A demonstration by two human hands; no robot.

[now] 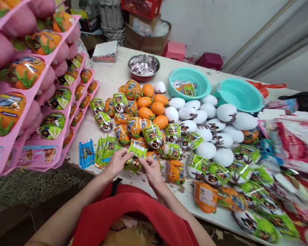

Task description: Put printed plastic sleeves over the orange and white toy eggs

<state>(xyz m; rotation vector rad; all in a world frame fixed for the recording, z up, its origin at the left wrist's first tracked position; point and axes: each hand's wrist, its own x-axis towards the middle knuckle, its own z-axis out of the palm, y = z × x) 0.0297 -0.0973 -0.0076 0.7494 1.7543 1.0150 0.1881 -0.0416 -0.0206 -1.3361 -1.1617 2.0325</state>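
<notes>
Between both hands, near the table's front edge, is a green printed plastic wrapper (138, 150). My left hand (118, 160) pinches its left side, and my right hand (151, 169) pinches its lower right. Whether anything is inside the wrapper I cannot make out. Left of my left hand lie flat green wrappers (107, 147) and a stack of blue wrappers (86, 153). Just beyond my hands are wrapped toy eggs, one of them a green-wrapped egg (153, 135). Behind these sit bare orange eggs (157, 108) and many white eggs (187, 112) with brown claw shapes.
Pink trays (59, 99) filled with wrapped eggs rise on the left. At the back stand a metal bowl (143, 76) of small packets, a turquoise basin (204, 94) with packets and a second turquoise basin (256, 102). Plastic bags (295, 143) crowd the right side.
</notes>
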